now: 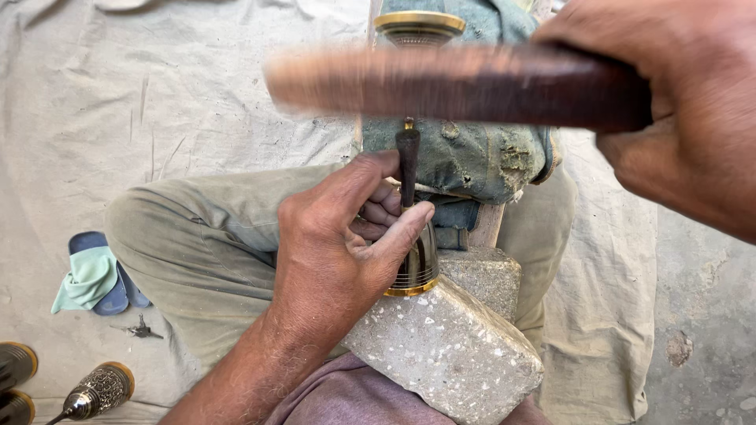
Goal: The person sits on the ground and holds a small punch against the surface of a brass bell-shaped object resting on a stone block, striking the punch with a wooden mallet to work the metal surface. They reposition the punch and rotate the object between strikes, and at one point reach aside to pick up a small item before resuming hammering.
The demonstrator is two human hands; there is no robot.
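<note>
We note the left hand (335, 244) clenched around a small brass bell (416, 271) on the speckled stone block (449, 346). The right hand (677, 118) grips a blurred wooden-handled hammer (457, 83); a misdirected blow could strike fingers.

A glossy brass-rimmed metal bell (417, 271) stands on a rough, speckled stone block (449, 354). Above the block, the blurred handle (465, 85) looks like smooth reddish wood. Under the block lies matt, creased cloth (157, 102).
</note>
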